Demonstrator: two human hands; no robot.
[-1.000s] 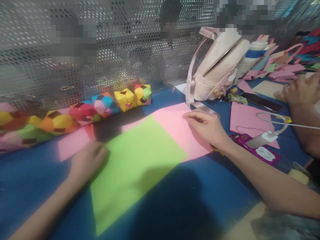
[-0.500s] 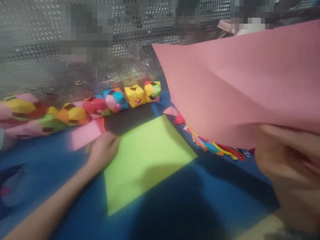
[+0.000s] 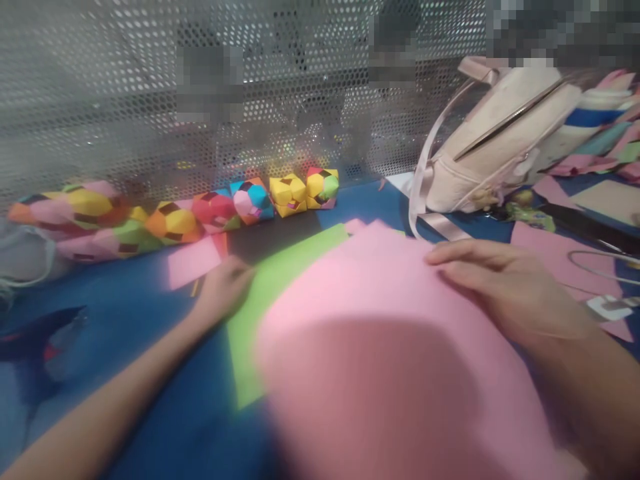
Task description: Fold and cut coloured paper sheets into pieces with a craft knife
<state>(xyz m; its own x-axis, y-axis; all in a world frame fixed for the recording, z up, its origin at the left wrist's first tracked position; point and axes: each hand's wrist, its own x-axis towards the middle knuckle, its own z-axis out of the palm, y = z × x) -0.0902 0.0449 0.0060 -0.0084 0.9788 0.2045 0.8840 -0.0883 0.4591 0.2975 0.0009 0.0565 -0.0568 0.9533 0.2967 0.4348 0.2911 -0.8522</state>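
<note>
A large pink sheet of paper (image 3: 310,373) is pinched along its far right edge by my right hand (image 3: 505,280), thumb and fingers closed on it. Blurred and bulging, the sheet covers much of a lime-green sheet of paper (image 3: 280,280) on the blue tabletop. At the green sheet's left edge rests my left hand (image 3: 227,283), fingers curled in. What those fingers hold, if anything, is hidden. Just left of them lie a small pink paper (image 3: 193,263) and a dark flat piece (image 3: 270,237).
Several folded multicoloured paper balls (image 3: 217,210) line the back, against a perforated metal screen (image 3: 310,120). A pale bag with a strap (image 3: 500,140) stands at back right, near pink papers (image 3: 545,257) and a cable (image 3: 590,253). Clear plastic (image 3: 30,260) lies far left.
My right hand has brought the pink sheet down and to the left, over the green sheet. The bag has come into sight. My left hand stays at the green sheet's edge.
</note>
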